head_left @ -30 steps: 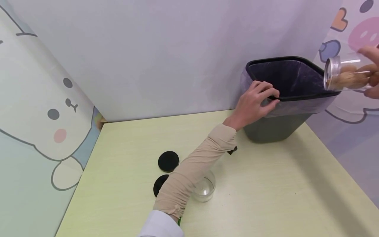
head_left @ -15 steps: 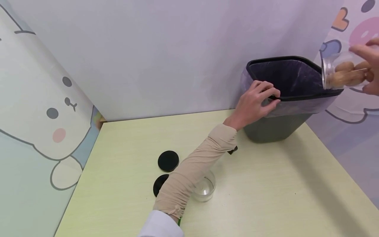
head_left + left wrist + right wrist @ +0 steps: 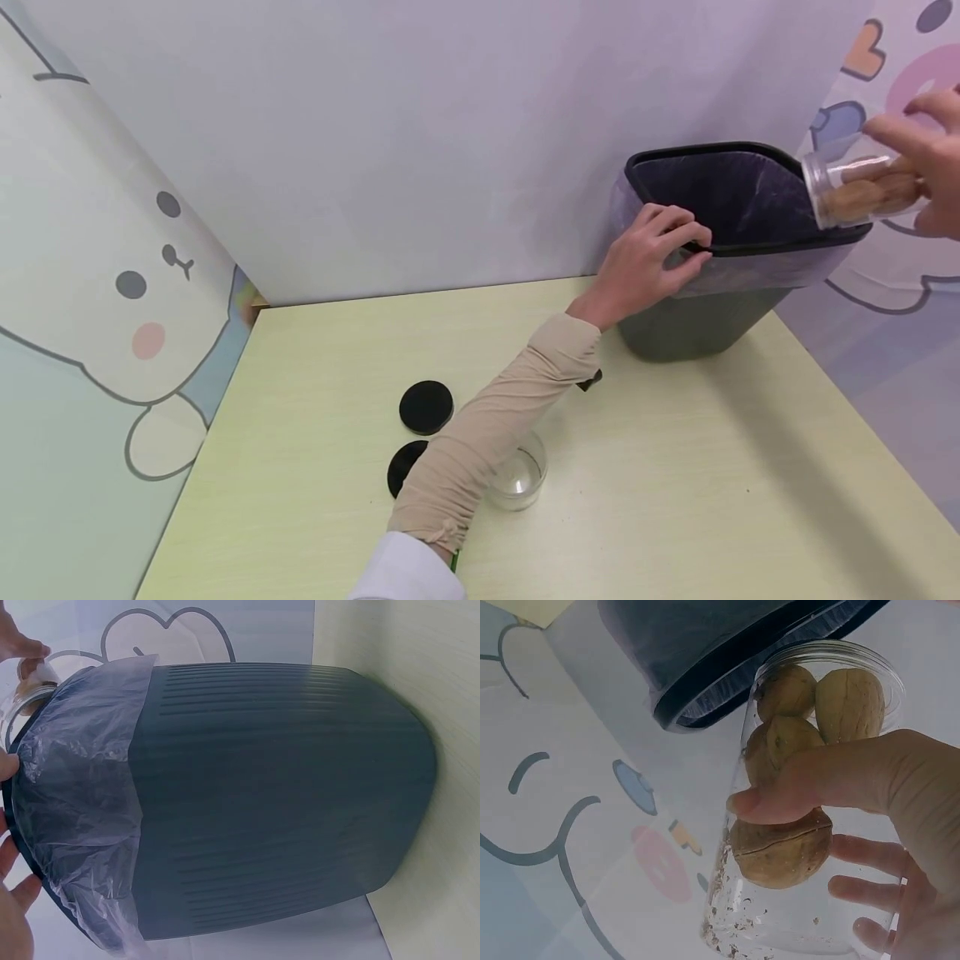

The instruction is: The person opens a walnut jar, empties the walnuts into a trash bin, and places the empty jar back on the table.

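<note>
A dark grey trash bin [image 3: 686, 329] with a black rim and a purplish clear liner [image 3: 772, 273] stands at the back right. My left hand [image 3: 645, 258] grips its near rim, fingers over the edge and thumb outside. My right hand [image 3: 926, 171] holds a clear jar [image 3: 819, 193] on its side, its mouth over the bin's right rim. Several walnuts [image 3: 784, 847] lie in the jar, some near the mouth, and brown crumbs cling by its base in the right wrist view. The bin's bottom is hidden.
On the pale table [image 3: 675, 500] lie two black lids [image 3: 426, 407], the nearer partly behind my left sleeve [image 3: 487, 442]. A clear round container [image 3: 517, 479] stands beside that forearm. A small black piece [image 3: 589, 381] lies near the bin. Walls close in the back and sides.
My right hand has moved left with the jar, bringing its mouth further over the bin's rim. The left hand has stayed on the rim.
</note>
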{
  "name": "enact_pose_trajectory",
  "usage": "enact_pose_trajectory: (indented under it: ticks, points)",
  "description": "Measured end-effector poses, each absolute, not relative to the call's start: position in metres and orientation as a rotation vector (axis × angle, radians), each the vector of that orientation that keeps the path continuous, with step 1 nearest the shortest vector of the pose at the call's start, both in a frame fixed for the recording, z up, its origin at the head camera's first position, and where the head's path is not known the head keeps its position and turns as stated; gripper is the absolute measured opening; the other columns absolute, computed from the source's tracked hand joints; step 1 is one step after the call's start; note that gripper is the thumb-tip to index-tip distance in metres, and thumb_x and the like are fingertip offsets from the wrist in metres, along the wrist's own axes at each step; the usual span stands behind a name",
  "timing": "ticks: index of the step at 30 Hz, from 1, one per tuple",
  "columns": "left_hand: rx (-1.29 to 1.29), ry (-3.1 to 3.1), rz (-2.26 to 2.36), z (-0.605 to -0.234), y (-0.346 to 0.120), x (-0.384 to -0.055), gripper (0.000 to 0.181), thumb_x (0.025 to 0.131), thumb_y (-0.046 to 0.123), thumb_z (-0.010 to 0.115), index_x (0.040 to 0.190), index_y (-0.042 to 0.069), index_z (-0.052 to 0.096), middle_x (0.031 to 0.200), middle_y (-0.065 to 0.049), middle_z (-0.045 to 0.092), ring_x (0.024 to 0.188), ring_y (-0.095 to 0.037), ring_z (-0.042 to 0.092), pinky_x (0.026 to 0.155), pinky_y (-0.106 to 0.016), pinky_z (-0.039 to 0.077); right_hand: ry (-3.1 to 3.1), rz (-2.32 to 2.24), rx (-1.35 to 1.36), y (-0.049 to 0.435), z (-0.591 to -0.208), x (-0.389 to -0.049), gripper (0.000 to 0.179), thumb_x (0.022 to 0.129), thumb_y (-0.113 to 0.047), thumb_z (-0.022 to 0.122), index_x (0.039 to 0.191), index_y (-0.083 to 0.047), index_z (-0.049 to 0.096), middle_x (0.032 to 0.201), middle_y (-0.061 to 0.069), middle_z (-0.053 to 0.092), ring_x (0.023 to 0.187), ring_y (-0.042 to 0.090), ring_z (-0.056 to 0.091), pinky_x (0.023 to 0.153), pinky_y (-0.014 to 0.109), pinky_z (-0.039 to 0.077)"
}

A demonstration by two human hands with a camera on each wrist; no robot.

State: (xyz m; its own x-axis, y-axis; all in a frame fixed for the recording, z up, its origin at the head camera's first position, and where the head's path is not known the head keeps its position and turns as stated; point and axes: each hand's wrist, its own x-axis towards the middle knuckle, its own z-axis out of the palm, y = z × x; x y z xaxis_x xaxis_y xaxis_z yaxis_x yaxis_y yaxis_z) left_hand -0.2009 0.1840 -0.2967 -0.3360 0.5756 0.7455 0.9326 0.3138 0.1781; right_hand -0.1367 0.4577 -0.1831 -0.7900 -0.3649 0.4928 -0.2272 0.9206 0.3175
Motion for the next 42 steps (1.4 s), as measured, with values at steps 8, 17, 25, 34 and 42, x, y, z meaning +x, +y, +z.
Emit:
enact_pose_trajectory:
  ticks: [8, 17, 25, 34, 42]
  points:
    - [-1.330, -2.018, -0.837, -0.297, 0.183, -0.203, 0.016, 0.092, 0.026, 0.062, 0.101, 0.016, 0.070, 0.108, 0.001, 0.057, 0.109, -0.016, 0.045, 0.082, -0.012, 0.039, -2.482, -0.210, 0.519, 0.456, -0.179, -0.139, 0.106, 0.023, 0.022, 0.058, 0.125, 0.000, 0.039, 0.119, 0.042, 0.036, 0.111, 0.058, 0.031, 0.102, 0.062, 0.020]
    - [-1.326, -2.034, -0.820, -0.298, 0.184, -0.206, 0.016, 0.092, 0.026, 0.061, 0.101, 0.016, 0.071, 0.109, 0.001, 0.057, 0.109, -0.015, 0.045, 0.083, -0.012, 0.039, -2.500, -0.072, 0.455, 0.456, -0.181, -0.138, 0.106, 0.022, 0.025, 0.055, 0.124, 0.000, 0.041, 0.124, 0.040, 0.036, 0.118, 0.059, 0.029, 0.107, 0.059, 0.016]
    - [-1.327, -2.019, -0.832, -0.299, 0.184, -0.207, 0.016, 0.091, 0.026, 0.062, 0.101, 0.016, 0.070, 0.109, 0.001, 0.057, 0.109, -0.016, 0.045, 0.084, -0.013, 0.039, -2.481, -0.070, 0.463, 0.456, -0.181, -0.139, 0.106, 0.022, 0.025, 0.054, 0.125, 0.002, 0.043, 0.123, 0.040, 0.037, 0.113, 0.060, 0.030, 0.102, 0.063, 0.020]
    - [-1.331, -2.022, -0.831, -0.299, 0.184, -0.207, 0.016, 0.091, 0.026, 0.062, 0.101, 0.017, 0.071, 0.110, 0.001, 0.057, 0.109, -0.015, 0.045, 0.084, -0.013, 0.039, -2.460, -0.062, 0.506, 0.454, -0.180, -0.139, 0.107, 0.020, 0.025, 0.054, 0.124, 0.002, 0.044, 0.121, 0.041, 0.038, 0.117, 0.060, 0.029, 0.104, 0.062, 0.018]
    - [-1.323, -2.021, -0.823, -0.298, 0.184, -0.207, 0.016, 0.092, 0.027, 0.062, 0.101, 0.017, 0.071, 0.109, 0.002, 0.057, 0.109, -0.015, 0.045, 0.085, -0.012, 0.038, -2.422, -0.263, 0.604, 0.448, -0.173, -0.145, 0.109, 0.016, 0.026, 0.063, 0.121, 0.003, 0.042, 0.115, 0.039, 0.038, 0.109, 0.059, 0.031, 0.095, 0.063, 0.024]
